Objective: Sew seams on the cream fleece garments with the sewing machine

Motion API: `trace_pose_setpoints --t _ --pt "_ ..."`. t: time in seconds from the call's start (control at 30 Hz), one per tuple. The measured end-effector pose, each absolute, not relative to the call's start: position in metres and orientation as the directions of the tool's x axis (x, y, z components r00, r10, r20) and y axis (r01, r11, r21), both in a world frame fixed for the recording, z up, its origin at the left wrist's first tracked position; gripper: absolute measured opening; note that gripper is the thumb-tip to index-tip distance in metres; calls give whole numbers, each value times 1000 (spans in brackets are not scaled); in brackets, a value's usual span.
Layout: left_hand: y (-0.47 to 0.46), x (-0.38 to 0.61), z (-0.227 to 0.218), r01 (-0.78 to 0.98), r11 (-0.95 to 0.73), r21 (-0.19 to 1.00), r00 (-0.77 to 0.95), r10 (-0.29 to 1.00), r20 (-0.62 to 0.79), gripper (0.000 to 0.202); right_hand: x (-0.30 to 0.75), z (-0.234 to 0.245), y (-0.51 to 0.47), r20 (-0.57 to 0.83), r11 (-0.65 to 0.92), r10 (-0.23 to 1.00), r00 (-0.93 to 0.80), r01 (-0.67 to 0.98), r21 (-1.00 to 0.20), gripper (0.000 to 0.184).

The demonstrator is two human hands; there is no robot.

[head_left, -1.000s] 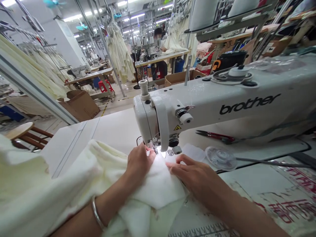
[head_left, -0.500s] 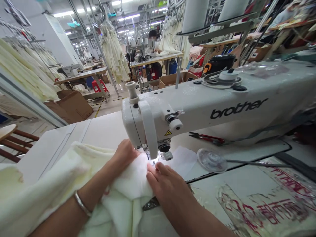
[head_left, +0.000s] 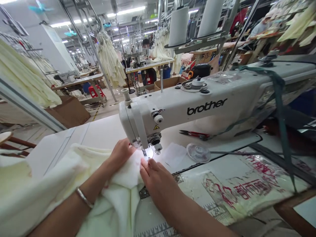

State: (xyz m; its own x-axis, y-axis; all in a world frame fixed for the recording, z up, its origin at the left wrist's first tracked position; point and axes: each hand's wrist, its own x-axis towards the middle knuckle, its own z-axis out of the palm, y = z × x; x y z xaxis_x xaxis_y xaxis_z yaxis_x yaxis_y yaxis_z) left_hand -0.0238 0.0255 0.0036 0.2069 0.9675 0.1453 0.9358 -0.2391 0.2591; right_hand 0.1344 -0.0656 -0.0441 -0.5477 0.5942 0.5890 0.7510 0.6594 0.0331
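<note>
Cream-white fabric [head_left: 123, 194] lies in loose folds over the left side of the sewing machine table and runs up to the lit presser foot [head_left: 144, 152]. My left hand [head_left: 120, 152] is closed on the cloth left of the foot, a silver bangle on its wrist; its fingertips are partly hidden beside the machine head. Just in front of the foot, my right hand [head_left: 159, 179] pinches the fabric's right edge, thumb and fingers drawn together. Above both hands stands the white sewing machine [head_left: 172, 115].
Right of the needle lie a small white cloth piece [head_left: 174, 154], a clear plastic disc [head_left: 198, 152] and red-handled thread snips [head_left: 195, 134]. A measuring tape [head_left: 158, 230] runs along the front. Thread cones [head_left: 178, 26] stand behind. Cardboard boxes, hanging garments and other workers are farther back.
The view has shifted, showing more of the machine's right end and the table front. Both hands stay on the fabric by the presser foot, with little visible movement relative to it.
</note>
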Motion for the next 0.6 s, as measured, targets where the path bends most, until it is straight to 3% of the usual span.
trace_pose_setpoints --t 0.13,0.23,0.33,0.4,0.47,0.53,0.6 --pt "-24 -31 41 955 -185 231 142 971 193 15 133 -27 -91 667 726 548 -504 683 -80 34" --pt "-89 -27 78 871 -142 470 82 986 145 28 128 -10 -123 821 827 440 -363 521 -212 40" --pt "-144 -16 95 685 -79 725 71 997 42 31 130 4 -146 859 857 442 -258 404 -319 37" --pt "-166 -11 95 617 -50 786 101 995 -15 27 138 12 -153 796 823 548 -257 337 -457 21" --pt "-176 -8 90 601 -43 798 120 992 -37 25 152 18 -154 657 698 716 -235 209 -685 9" --pt "-180 -8 88 615 -48 787 103 994 -20 27 167 23 -154 456 484 849 -268 49 -873 20" --pt "-181 -7 90 630 -50 775 92 996 -11 30 180 26 -153 341 335 881 -330 -74 -939 22"
